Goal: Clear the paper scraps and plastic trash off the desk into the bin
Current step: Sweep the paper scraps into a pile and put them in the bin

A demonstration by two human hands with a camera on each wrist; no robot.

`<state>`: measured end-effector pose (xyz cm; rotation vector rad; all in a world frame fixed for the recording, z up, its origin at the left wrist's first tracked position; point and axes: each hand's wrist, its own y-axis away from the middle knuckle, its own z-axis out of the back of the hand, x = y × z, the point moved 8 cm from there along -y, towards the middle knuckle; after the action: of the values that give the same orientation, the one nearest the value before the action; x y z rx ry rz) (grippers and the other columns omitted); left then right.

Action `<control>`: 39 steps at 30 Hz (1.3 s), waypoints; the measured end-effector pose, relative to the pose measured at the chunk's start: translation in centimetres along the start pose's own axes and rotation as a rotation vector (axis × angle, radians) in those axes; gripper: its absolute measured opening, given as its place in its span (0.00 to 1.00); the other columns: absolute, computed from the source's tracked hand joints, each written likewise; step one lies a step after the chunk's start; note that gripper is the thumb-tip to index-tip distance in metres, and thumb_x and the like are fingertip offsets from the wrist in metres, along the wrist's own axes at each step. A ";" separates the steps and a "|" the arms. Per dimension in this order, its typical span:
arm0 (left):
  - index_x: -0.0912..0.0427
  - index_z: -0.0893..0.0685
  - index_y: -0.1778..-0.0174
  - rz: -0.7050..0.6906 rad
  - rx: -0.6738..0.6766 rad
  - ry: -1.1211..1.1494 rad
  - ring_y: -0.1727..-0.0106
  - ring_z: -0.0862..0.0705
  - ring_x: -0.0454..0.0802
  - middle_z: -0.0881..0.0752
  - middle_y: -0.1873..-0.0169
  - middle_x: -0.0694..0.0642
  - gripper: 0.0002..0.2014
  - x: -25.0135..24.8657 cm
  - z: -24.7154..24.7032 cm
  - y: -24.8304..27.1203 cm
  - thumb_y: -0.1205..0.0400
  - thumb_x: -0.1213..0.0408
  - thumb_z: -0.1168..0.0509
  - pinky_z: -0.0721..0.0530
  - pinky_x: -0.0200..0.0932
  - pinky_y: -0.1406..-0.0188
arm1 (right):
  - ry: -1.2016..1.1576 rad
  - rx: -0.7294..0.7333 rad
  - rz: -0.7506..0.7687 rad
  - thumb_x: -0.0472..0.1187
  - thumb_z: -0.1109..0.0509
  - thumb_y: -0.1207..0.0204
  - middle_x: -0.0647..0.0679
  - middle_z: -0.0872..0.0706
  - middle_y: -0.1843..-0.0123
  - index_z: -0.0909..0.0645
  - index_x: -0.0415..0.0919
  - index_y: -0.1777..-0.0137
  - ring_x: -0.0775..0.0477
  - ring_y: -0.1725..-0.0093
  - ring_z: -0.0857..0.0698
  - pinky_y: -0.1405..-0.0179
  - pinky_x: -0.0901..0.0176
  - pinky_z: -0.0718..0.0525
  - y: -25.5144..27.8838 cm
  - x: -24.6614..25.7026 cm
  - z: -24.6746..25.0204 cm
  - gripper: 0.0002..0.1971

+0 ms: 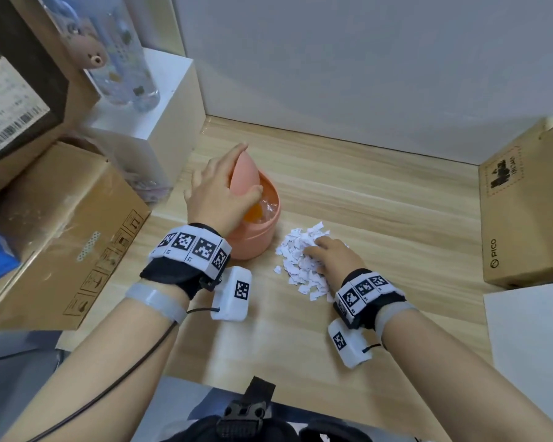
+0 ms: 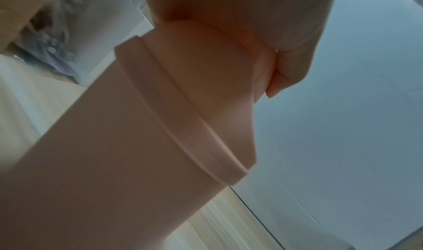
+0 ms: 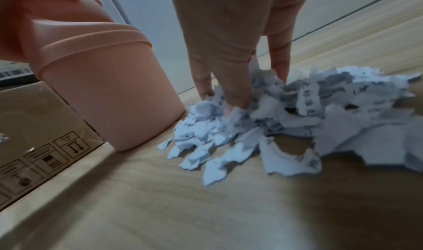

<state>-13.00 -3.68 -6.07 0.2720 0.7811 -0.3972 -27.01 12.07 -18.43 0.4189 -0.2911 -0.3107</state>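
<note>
A pink bin (image 1: 254,232) stands on the wooden desk (image 1: 380,193). My left hand (image 1: 219,194) pinches its lid (image 1: 243,172) and holds it tilted up, thumb across the front. Clear plastic and something orange lie inside. The left wrist view shows the bin wall (image 2: 109,145), the raised lid (image 2: 206,69) and the left hand (image 2: 286,28). Just right of the bin lies a pile of torn white paper scraps (image 1: 296,261). My right hand (image 1: 328,255) is on the pile. Its fingers (image 3: 226,64) and thumb dig into the paper scraps (image 3: 320,113) around a clump, close to the bin (image 3: 109,91).
Stacked cardboard boxes (image 1: 64,231) crowd the left side, with a white box (image 1: 154,122) and a clear bottle (image 1: 118,59) behind them. A cardboard box (image 1: 524,212) and a white slab (image 1: 530,346) stand at the right. A grey wall closes the back.
</note>
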 end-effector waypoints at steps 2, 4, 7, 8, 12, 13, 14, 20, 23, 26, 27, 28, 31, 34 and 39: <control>0.29 0.38 0.29 0.005 -0.006 -0.015 0.27 0.35 0.55 0.30 0.27 0.45 0.33 -0.1 0.0 0.1 0.32 0.47 0.38 0.40 0.53 0.32 | -0.070 -0.035 -0.006 0.24 0.36 0.35 0.42 0.21 0.40 0.22 0.43 0.37 0.38 0.41 0.20 0.48 0.51 0.18 -0.5 -0.4 0.3 0.26; 0.30 0.37 0.28 0.011 -0.018 -0.023 0.27 0.35 0.55 0.30 0.27 0.46 0.32 -0.1 0.0 0.1 0.28 0.50 0.35 0.40 0.52 0.32 | -0.141 -0.047 -0.046 0.23 0.36 0.33 0.41 0.19 0.41 0.19 0.41 0.40 0.38 0.43 0.18 0.46 0.54 0.19 -0.8 -1.0 0.8 0.23; 0.30 0.37 0.29 0.012 -0.021 -0.032 0.27 0.35 0.55 0.30 0.27 0.46 0.31 0.0 0.0 0.0 0.27 0.51 0.35 0.40 0.52 0.32 | -0.223 -0.072 -0.132 0.27 0.32 0.30 0.44 0.16 0.41 0.17 0.43 0.42 0.41 0.45 0.16 0.47 0.56 0.19 -0.7 -1.5 2.9 0.18; 0.30 0.37 0.29 0.012 -0.020 -0.031 0.27 0.35 0.55 0.30 0.27 0.46 0.31 0.0 0.0 0.0 0.27 0.51 0.35 0.40 0.52 0.31 | -0.337 -0.135 -0.151 0.27 0.32 0.30 0.44 0.15 0.43 0.16 0.42 0.43 0.45 0.51 0.15 0.53 0.60 0.17 -0.4 -1.4 4.4 0.17; 0.31 0.36 0.29 0.015 -0.012 -0.032 0.27 0.36 0.55 0.30 0.26 0.45 0.30 0.0 -0.1 0.0 0.27 0.49 0.36 0.41 0.54 0.30 | -0.677 -0.418 -0.047 0.30 0.25 0.34 0.51 0.15 0.53 0.13 0.42 0.49 0.68 0.65 0.26 0.67 0.84 0.29 1.2 1.1 12.2 0.13; 0.31 0.37 0.29 0.015 -0.004 -0.028 0.27 0.36 0.55 0.31 0.26 0.45 0.30 -0.1 -0.2 0.1 0.27 0.48 0.36 0.41 0.54 0.30 | -0.720 -0.430 0.002 0.31 0.23 0.35 0.53 0.16 0.54 0.13 0.42 0.50 0.68 0.66 0.26 0.68 0.86 0.29 1.0 2.4 13.7 0.13; 0.31 0.37 0.29 0.014 0.006 -0.020 0.28 0.36 0.55 0.31 0.26 0.45 0.30 -0.1 -0.2 0.1 0.29 0.47 0.37 0.41 0.54 0.31 | -0.737 -0.429 0.044 0.32 0.23 0.36 0.54 0.16 0.55 0.13 0.42 0.51 0.68 0.66 0.26 0.68 0.87 0.29 0.7 3.7 14.7 0.13; 0.33 0.35 0.30 0.029 0.049 0.113 0.29 0.37 0.52 0.29 0.27 0.44 0.33 0.1 0.0 0.2 0.36 0.48 0.42 0.42 0.50 0.34 | -0.576 -0.440 0.038 0.30 0.27 0.36 0.43 0.18 0.55 0.18 0.40 0.61 0.48 0.58 0.24 0.65 0.65 0.37 -2.7 8.7 13.4 0.07; 0.32 0.34 0.32 0.022 0.067 0.167 0.31 0.38 0.48 0.28 0.28 0.43 0.31 0.1 0.0 0.3 0.35 0.48 0.42 0.44 0.47 0.37 | -0.429 -0.421 0.012 0.29 0.33 0.33 0.39 0.15 0.53 0.17 0.36 0.57 0.41 0.53 0.18 0.60 0.63 0.33 -3.8 10.1 11.6 0.07; 0.33 0.33 0.32 0.037 0.082 0.212 0.31 0.38 0.48 0.27 0.30 0.45 0.32 0.4 0.1 0.2 0.35 0.48 0.42 0.45 0.46 0.38 | -0.233 -0.296 0.000 0.30 0.37 0.29 0.37 0.12 0.52 0.18 0.33 0.55 0.36 0.49 0.15 0.61 0.59 0.30 -4.5 11.0 11.1 0.07; 0.33 0.33 0.32 0.041 0.088 0.220 0.31 0.38 0.48 0.27 0.30 0.45 0.32 0.4 0.1 0.1 0.35 0.49 0.42 0.45 0.46 0.38 | -0.156 -0.217 0.014 0.31 0.37 0.28 0.36 0.12 0.51 0.17 0.33 0.54 0.36 0.48 0.16 0.60 0.57 0.28 -4.8 11.2 10.9 0.08; 0.33 0.33 0.32 0.044 0.093 0.226 0.31 0.38 0.48 0.27 0.30 0.45 0.32 0.5 0.1 0.1 0.35 0.49 0.42 0.46 0.46 0.38 | -0.095 -0.141 0.039 0.32 0.37 0.28 0.36 0.12 0.49 0.17 0.33 0.52 0.36 0.47 0.16 0.58 0.56 0.27 -4.9 11.4 10.7 0.08; 0.32 0.34 0.32 0.049 0.103 0.227 0.30 0.38 0.49 0.27 0.31 0.46 0.32 0.5 0.1 0.2 0.35 0.49 0.41 0.45 0.47 0.35 | -0.060 0.055 0.144 0.36 0.36 0.25 0.38 0.14 0.44 0.19 0.33 0.44 0.39 0.45 0.17 0.50 0.54 0.23 -4.8 12.0 10.4 0.12; 0.33 0.34 0.32 0.045 0.108 0.210 0.28 0.37 0.51 0.27 0.30 0.45 0.32 0.4 0.0 0.2 0.36 0.48 0.41 0.44 0.49 0.33 | -0.184 0.131 0.239 0.39 0.32 0.25 0.41 0.15 0.41 0.16 0.36 0.43 0.44 0.46 0.20 0.44 0.54 0.24 -3.9 12.1 11.3 0.13; 0.34 0.34 0.31 0.038 0.115 0.207 0.26 0.39 0.51 0.28 0.28 0.46 0.32 0.2 0.1 0.2 0.36 0.48 0.42 0.46 0.46 0.37 | -0.401 -0.068 0.251 0.36 0.26 0.31 0.45 0.18 0.36 0.16 0.42 0.41 0.47 0.38 0.21 0.40 0.61 0.27 -2.3 9.6 14.7 0.17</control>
<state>-12.70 -3.56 -6.17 0.4399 0.9562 -0.3822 -23.72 1.50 -4.60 0.2461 -0.7174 -0.1550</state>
